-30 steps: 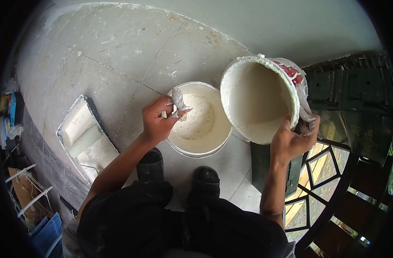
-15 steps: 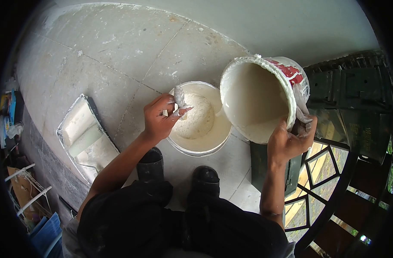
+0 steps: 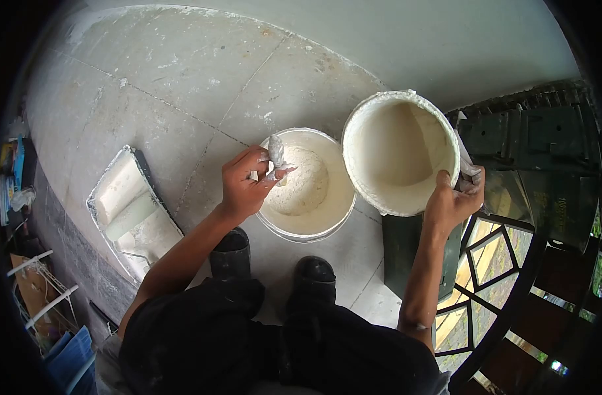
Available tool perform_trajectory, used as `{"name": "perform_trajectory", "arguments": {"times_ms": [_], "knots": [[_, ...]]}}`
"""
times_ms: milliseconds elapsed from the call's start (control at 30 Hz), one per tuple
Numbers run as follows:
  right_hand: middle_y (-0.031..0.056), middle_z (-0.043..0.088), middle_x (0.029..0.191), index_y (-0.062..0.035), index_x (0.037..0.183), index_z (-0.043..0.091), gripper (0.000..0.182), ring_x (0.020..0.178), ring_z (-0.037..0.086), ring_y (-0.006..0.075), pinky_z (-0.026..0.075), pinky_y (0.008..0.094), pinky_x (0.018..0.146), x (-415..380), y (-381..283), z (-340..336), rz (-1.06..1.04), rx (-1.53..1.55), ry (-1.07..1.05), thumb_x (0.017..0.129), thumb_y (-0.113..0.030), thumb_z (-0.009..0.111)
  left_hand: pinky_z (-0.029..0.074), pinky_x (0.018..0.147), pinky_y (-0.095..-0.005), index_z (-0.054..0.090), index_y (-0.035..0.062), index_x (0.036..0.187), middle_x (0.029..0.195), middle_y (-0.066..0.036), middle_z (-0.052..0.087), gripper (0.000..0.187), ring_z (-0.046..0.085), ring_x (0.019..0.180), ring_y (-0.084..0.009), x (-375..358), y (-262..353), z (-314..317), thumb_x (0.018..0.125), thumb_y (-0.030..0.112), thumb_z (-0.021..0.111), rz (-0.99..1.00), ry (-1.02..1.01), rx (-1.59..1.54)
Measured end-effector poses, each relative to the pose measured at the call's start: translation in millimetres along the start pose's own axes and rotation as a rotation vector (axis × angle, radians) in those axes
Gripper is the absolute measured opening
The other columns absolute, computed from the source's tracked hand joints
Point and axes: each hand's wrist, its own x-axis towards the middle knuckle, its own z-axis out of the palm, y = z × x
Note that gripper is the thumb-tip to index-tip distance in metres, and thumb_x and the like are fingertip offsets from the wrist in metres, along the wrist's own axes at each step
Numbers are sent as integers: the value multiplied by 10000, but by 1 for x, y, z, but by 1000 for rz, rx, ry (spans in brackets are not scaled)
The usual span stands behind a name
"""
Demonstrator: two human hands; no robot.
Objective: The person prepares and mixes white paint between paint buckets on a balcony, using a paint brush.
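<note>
My left hand point(image 3: 244, 183) is closed over the left rim of a white bucket point(image 3: 345, 204) on the floor. From its fist sticks a whitish, putty-smeared piece point(image 3: 276, 149); its kind and lower part are hidden. Thick off-white material point(image 3: 305, 183) lies in the bottom of that bucket. My right hand point(image 3: 453, 203) grips a second white bucket point(image 3: 361, 174) at its right rim, thumb over the edge, whitened fingers outside. This bucket is raised beside the first, its mouth facing me, with a creamy coating inside and a crusted rim.
A paint tray point(image 3: 133, 210) with whitish residue lies on the tiled floor at left. Dark green boxes point(image 3: 544, 158) stand at right, near a metal grille point(image 3: 492, 257). My dark shoes point(image 3: 314, 276) are just below the floor bucket. Assorted items line the left edge.
The raised bucket has swung from a tilt toward the floor bucket to facing me more squarely, and its red label has gone out of sight. My left hand has barely moved.
</note>
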Motion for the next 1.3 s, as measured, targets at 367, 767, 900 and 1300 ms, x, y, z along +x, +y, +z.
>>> {"name": "perform_trajectory", "arguments": {"times_ms": [367,767,900,1300], "knots": [[91,612,898,53,927,524,265,827,584,134,446,241,803,-8,-6,-3,-53,-6,7,679,144,540,444,558,-245,637,-78,809,848,-114,646,139,565,649,-94,2,3,0,707,-100,729,13,-1,20],[137,617,930,63,977,485,264,846,614,155,494,263,785,-25,-17,-5,-212,10,-62,734,111,576,442,553,-235,646,-95,838,881,-122,648,146,565,658,-87,0,2,1,713,-107,720,-37,4,16],[114,576,879,66,945,474,235,805,582,134,478,237,734,-28,-21,-4,-242,-22,-43,740,92,587,435,546,-226,640,-101,851,883,-122,650,159,561,650,-78,-2,-2,1,713,-109,719,-47,1,1],[127,596,922,62,965,474,260,848,584,143,470,251,793,-28,-18,-7,-247,-19,-89,733,83,589,409,524,-217,638,-83,876,841,-95,640,188,521,600,-56,0,-1,1,714,-98,731,-15,12,18]]}}
